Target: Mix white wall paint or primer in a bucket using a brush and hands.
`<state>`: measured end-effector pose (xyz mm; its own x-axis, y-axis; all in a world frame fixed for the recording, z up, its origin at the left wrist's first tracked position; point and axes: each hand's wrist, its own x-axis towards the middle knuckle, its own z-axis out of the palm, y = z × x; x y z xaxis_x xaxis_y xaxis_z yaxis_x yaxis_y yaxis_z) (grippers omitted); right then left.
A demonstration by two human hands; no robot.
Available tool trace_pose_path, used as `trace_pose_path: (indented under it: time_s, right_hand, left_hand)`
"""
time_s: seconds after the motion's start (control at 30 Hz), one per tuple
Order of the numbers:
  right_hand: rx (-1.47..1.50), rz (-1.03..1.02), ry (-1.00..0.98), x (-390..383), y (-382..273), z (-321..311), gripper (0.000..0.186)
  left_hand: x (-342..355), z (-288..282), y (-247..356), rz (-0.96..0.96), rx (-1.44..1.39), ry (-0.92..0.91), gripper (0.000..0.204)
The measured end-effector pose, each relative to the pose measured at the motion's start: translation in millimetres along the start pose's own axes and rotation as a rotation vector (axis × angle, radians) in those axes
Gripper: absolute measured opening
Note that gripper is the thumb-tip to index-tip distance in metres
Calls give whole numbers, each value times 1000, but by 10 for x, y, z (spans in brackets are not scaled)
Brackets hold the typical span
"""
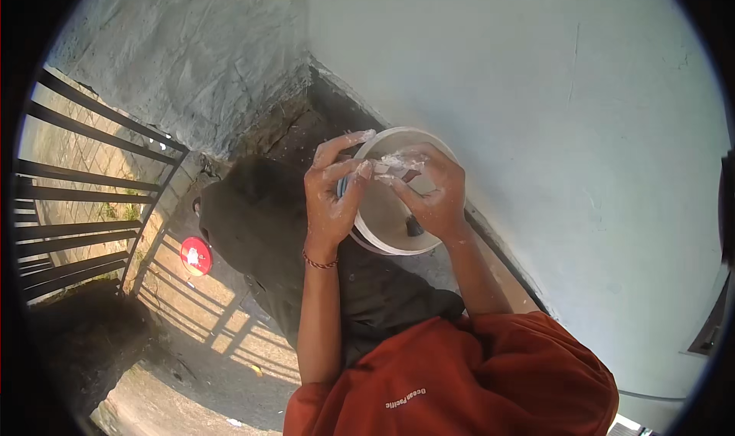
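- Head view: I am looking down on two bare hands working at a round white bucket (pixel 398 241) held up near a pale blue wall (pixel 536 91).
- The left hand (pixel 333 199) is gripping the bucket's near rim, fingers (pixel 344 141) curling over the edge and thumb pressing outside; I am judging this hold as steadying the bucket so it stays tilted toward the person.
- The right hand (pixel 436 195) is reaching across the opening, its fingers closing on a small flat tool (pixel 402 164) caked with white paste; the tool's exact kind is too smeared to tell.
- Both hands are carrying white smears, which fits wet filler or plaster being worked over the open bucket so drips are falling back inside.
- A dark small object (pixel 414 225) is lying inside on the bucket's bottom; I cannot tell what it is.
- A thin bracelet (pixel 319 263) is sitting on the left wrist; the orange sleeve (pixel 459 375) is filling the lower frame.
- Below, well apart from the hands, a red round lid (pixel 195 255) is lying on the concrete floor (pixel 191 298), near a black barred gate (pixel 84 199) throwing striped shadows.
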<state>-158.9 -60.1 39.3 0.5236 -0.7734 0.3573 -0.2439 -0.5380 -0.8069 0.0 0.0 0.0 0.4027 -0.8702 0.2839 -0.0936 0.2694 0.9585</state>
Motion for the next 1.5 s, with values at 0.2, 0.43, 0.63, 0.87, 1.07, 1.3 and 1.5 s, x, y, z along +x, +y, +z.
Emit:
trace_pose_path:
  time_s: [0.2, 0.43, 0.63, 0.87, 1.07, 1.3, 1.5]
  right_hand:
    - [-25, -54, 32, 3, 24, 47, 19]
    - [-99, -58, 52, -12, 26, -2, 15]
    - [-136, -63, 50, -6, -9, -13, 14]
    - [-162, -83, -57, 37, -28, -70, 11]
    - [-81, -68, -43, 66, -16, -121, 14]
    - [109, 38, -68, 51, 26, -230, 19]
    - [144, 59, -102, 46, 74, -270, 19]
  left_hand:
    - [9, -4, -8, 39, 20, 9, 13]
    - [4, 41, 29, 90, 110, -5, 14]
    - [15, 44, 12, 131, 139, 3, 14]
    - [2, -31, 20, 67, 84, -63, 12]
    - [14, 32, 47, -20, 26, -71, 15]
    - [24, 14, -17, 88, 74, -123, 16]
    - [32, 44, -21, 46, 141, -139, 18]
